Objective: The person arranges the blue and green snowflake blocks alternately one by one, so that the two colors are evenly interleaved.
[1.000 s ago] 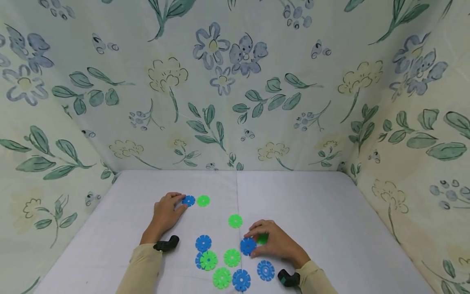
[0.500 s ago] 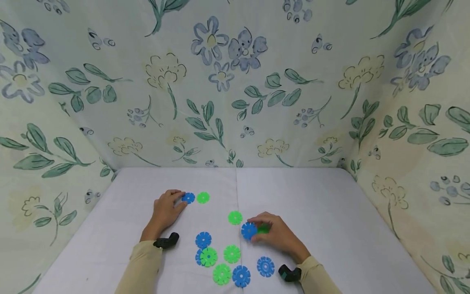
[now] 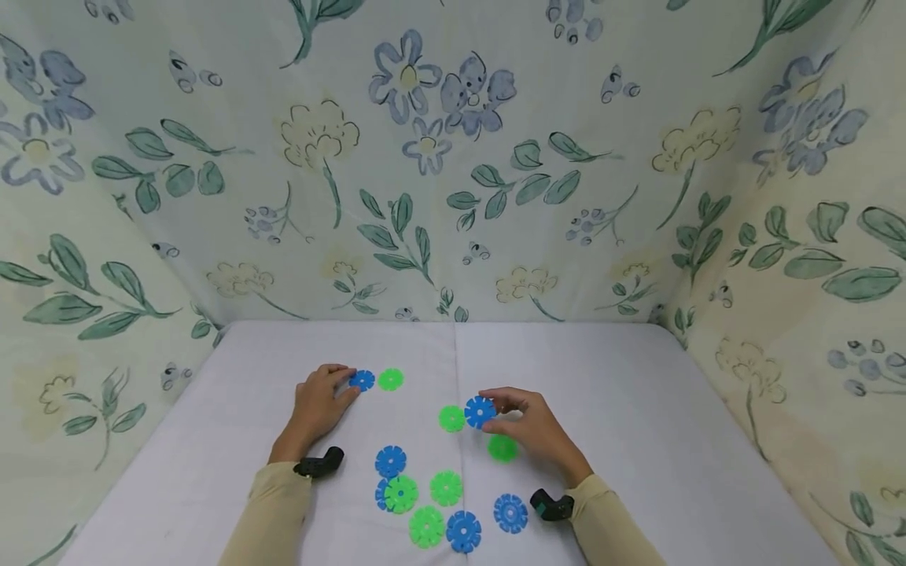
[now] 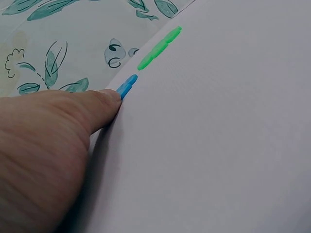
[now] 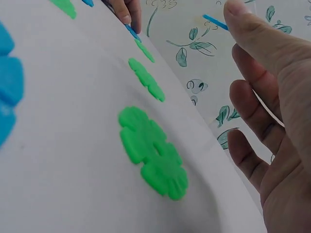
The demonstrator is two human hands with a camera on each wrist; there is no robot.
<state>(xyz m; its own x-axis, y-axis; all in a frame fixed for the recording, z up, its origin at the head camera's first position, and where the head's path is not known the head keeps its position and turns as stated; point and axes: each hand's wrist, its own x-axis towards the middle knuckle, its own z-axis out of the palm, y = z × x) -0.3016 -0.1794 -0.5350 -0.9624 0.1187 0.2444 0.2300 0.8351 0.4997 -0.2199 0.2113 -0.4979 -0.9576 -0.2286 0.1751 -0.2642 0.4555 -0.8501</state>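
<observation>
My right hand (image 3: pixel 527 424) pinches a blue interlocking disc (image 3: pixel 479 412) by its edge, between thumb and fingers. The right wrist view shows this disc (image 5: pixel 215 22) edge-on, raised off the table, the other fingers loosely bent. Just left of it in the head view lies a green disc (image 3: pixel 451 419); another green disc (image 3: pixel 503 448) is below the hand. Farther back on the left, my left hand (image 3: pixel 320 402) holds the edge of a blue disc (image 3: pixel 362 380) that lies on the table, thumb tip at its rim (image 4: pixel 127 87). A green disc (image 3: pixel 391 380) lies right beside it.
Nearer the front of the white table (image 3: pixel 609 377) lie several blue and green discs, among them a green one (image 3: pixel 401 494) overlapping a blue one (image 3: pixel 382 494) and a blue one with rings (image 3: pixel 510 513). Floral cloth (image 3: pixel 453 157) hangs behind and at both sides.
The right hand has moved away from the front with its blue disc, which now stands beside the middle green disc. The green disc beneath that hand is uncovered. The left hand stays in place.
</observation>
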